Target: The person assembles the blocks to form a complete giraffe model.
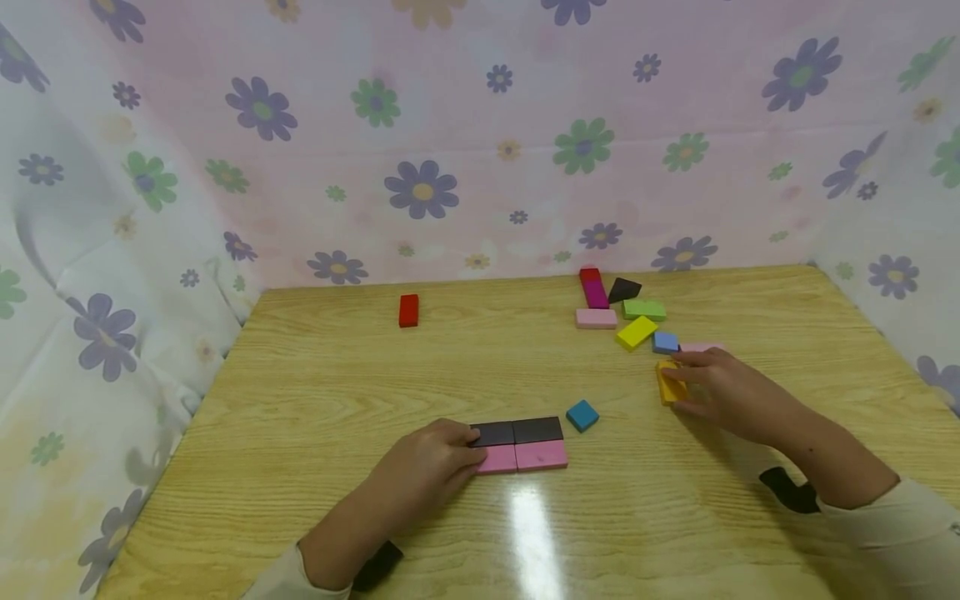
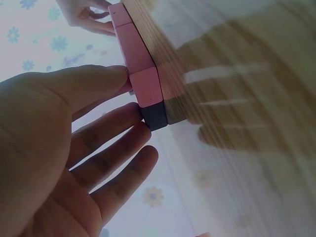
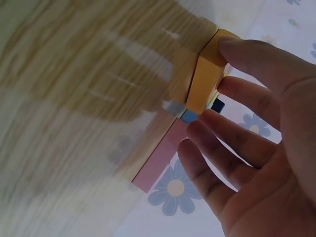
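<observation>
Orange rectangular block with smooth faces [image 1: 672, 387], at the right of the wood-grained tabletop [image 1: 315, 367], pinched between thumb and forefinger of the right hand [image 1: 720, 396]. Cannot tell whether lifted or resting on the wood. In the right wrist view, thumb laid against the near end, remaining fingers spread loosely apart. Visible there too: the long side of a pale pink rectangular block [image 3: 157, 158], reduced in the head view to a sliver behind the hand, near a small light-blue block [image 1: 665, 342].

Left hand [image 1: 427, 462] at the left end of two black rectangular blocks [image 1: 537, 430] and two pink rectangular blocks [image 1: 542, 455], set in touching rows, black behind pink. In the left wrist view, thumb at the pink edge, forefinger by the black end, fingers spread and loosely extended, touching rather than clamping. Shown there, but covered by fingers in the head view: the end faces of both rows.

Both forearms slanting inward from cream sleeves [image 1: 892, 529]. Seen from the head view only: a teal square block [image 1: 582, 415] just beside the rows' right end, and a magenta block [image 1: 596, 294] farther back.
</observation>
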Tool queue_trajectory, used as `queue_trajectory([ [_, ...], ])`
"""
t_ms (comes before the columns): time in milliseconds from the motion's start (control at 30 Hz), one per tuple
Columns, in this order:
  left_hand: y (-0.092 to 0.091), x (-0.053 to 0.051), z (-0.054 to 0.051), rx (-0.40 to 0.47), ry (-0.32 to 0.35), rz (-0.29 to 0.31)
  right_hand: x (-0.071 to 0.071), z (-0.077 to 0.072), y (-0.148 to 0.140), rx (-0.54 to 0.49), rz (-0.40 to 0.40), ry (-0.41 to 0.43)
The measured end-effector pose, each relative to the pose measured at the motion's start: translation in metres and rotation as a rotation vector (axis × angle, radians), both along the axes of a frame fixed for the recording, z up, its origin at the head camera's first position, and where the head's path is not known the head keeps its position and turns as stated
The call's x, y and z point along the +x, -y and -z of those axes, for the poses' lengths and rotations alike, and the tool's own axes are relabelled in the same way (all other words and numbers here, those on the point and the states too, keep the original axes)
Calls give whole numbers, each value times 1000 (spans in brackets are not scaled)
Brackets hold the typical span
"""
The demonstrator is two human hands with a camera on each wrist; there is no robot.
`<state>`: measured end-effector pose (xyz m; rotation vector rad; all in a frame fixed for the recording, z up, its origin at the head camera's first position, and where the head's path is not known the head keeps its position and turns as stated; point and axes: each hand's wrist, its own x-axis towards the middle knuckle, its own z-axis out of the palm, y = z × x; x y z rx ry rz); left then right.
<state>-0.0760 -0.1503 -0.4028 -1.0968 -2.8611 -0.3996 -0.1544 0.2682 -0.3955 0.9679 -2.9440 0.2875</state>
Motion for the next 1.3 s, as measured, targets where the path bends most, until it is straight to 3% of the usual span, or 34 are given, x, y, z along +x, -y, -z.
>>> queue_trajectory([
  [233, 1, -2, 1, 20, -5, 3, 7, -5, 11, -33, 87, 104],
  [400, 1, -2, 2, 17, -5, 3, 21, -11, 29, -76, 81, 77],
  [633, 1, -2, 1, 23, 5, -3, 49, -14, 61, -138, -34, -7],
  [867, 2, -3, 0, 29, 43, -6, 72, -7, 93, -195, -198, -101],
  [1200, 5, -8, 2, 50, 2, 37, 92, -2, 138, -212, -386, -149],
  [1300, 5, -8, 2, 51, 0, 40, 96, -1, 150, -196, -403, -159],
])
